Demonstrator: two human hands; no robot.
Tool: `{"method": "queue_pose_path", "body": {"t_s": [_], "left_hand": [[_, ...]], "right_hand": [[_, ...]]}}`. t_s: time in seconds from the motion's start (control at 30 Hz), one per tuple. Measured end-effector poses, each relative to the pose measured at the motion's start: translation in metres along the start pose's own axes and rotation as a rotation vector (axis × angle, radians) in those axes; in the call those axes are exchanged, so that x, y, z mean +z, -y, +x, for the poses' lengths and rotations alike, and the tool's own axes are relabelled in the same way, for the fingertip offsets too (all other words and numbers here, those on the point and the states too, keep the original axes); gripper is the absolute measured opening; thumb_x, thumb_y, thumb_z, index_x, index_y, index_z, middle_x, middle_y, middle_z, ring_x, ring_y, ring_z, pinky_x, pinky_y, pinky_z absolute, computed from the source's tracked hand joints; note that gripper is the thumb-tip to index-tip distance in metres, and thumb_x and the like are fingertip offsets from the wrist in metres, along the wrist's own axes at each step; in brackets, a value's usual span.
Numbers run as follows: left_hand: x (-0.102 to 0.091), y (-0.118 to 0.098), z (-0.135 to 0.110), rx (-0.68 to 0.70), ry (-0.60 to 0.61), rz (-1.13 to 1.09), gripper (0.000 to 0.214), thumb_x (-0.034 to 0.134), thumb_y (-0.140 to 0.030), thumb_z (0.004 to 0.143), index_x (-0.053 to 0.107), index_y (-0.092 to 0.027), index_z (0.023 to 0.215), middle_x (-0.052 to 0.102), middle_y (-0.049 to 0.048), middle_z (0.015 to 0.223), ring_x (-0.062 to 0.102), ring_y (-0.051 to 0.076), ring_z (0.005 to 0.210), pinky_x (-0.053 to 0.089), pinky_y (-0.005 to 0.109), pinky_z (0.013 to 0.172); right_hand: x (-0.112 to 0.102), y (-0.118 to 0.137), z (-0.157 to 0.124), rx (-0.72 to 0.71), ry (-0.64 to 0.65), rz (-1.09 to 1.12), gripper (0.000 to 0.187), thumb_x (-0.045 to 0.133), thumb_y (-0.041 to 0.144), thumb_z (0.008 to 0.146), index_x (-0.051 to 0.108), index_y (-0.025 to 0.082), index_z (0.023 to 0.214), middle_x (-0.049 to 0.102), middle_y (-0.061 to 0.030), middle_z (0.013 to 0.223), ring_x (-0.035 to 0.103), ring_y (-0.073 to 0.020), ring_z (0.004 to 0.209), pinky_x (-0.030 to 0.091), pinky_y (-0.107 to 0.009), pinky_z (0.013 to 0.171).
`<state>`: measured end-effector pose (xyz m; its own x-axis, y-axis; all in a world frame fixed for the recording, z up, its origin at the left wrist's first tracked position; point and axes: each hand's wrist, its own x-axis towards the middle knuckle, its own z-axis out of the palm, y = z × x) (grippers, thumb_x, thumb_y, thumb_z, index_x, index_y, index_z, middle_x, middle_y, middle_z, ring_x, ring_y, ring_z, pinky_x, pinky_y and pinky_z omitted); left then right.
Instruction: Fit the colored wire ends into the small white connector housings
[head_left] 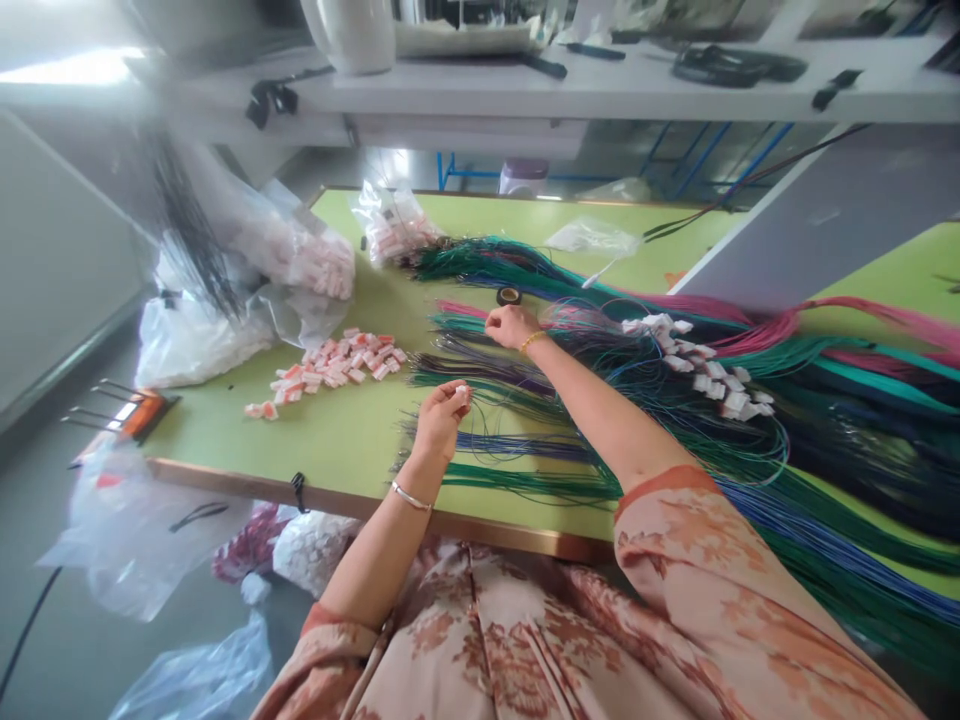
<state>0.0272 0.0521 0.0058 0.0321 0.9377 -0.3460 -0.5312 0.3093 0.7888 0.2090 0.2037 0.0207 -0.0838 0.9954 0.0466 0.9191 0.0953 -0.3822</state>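
Note:
My left hand (441,418) is closed, with a small white plastic connector (462,393) pinched between thumb and fingers. Thin dark wires trail near that connector. Farther forward, my right hand (512,327) is closed over the bundles of pink and teal wires (456,312); what its fingertips hold, if anything, is too small to make out. To the left of both hands lies a loose pile of white and orange connectors (337,362). Wired white connectors (701,365) are heaped on the strands beyond my right forearm.
A roll of black tape (508,297) lies just past my right hand. Plastic bags of connectors (319,262) stand at the left, near an orange pronged holder (146,415). Sorted wires (525,445) cover the green table (292,455). A shelf (465,95) crosses overhead.

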Motion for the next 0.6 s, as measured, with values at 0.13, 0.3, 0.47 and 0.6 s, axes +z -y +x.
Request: {"method": "queue_pose_path", "body": {"t_s": [0.13, 0.3, 0.47, 0.6], "left_hand": [[-0.002, 0.0036, 0.0015, -0.021, 0.006, -0.009, 0.028, 0.082, -0.02, 0.059, 0.067, -0.014, 0.081, 0.065, 0.0018, 0.075, 0.054, 0.007, 0.064, 0.042, 0.025, 0.068], [-0.0017, 0.005, 0.0013, -0.037, 0.01, -0.021, 0.028, 0.082, -0.02, 0.06, 0.067, -0.013, 0.082, 0.066, 0.0019, 0.076, 0.055, 0.006, 0.064, 0.042, 0.023, 0.068], [-0.0009, 0.0043, -0.0007, -0.042, 0.011, -0.021, 0.028, 0.082, -0.02, 0.059, 0.068, -0.014, 0.082, 0.067, 0.0018, 0.076, 0.056, 0.007, 0.066, 0.042, 0.023, 0.067], [-0.0015, 0.0049, -0.0004, -0.047, 0.008, -0.022, 0.029, 0.082, -0.019, 0.059, 0.068, -0.014, 0.083, 0.066, 0.0026, 0.077, 0.055, 0.007, 0.067, 0.042, 0.023, 0.068]], "right_hand": [[0.009, -0.0001, 0.0034, 0.03, 0.047, -0.043, 0.018, 0.062, 0.025, 0.078, 0.075, 0.02, 0.089, 0.074, -0.0062, 0.093, 0.065, -0.0191, 0.086, 0.046, -0.026, 0.075], [0.0096, -0.0015, 0.0016, 0.013, 0.058, -0.085, 0.019, 0.057, 0.023, 0.081, 0.073, 0.018, 0.09, 0.073, -0.0099, 0.097, 0.064, -0.0198, 0.084, 0.045, -0.026, 0.075], [0.0111, -0.0022, 0.0043, -0.043, 0.04, -0.085, 0.021, 0.055, 0.031, 0.083, 0.072, 0.02, 0.091, 0.073, -0.0075, 0.096, 0.063, -0.02, 0.085, 0.044, -0.027, 0.074], [0.0127, 0.0024, 0.0085, -0.054, 0.052, -0.111, 0.02, 0.055, 0.03, 0.083, 0.072, 0.02, 0.089, 0.072, -0.0075, 0.098, 0.063, -0.0206, 0.087, 0.044, -0.027, 0.074]]}}
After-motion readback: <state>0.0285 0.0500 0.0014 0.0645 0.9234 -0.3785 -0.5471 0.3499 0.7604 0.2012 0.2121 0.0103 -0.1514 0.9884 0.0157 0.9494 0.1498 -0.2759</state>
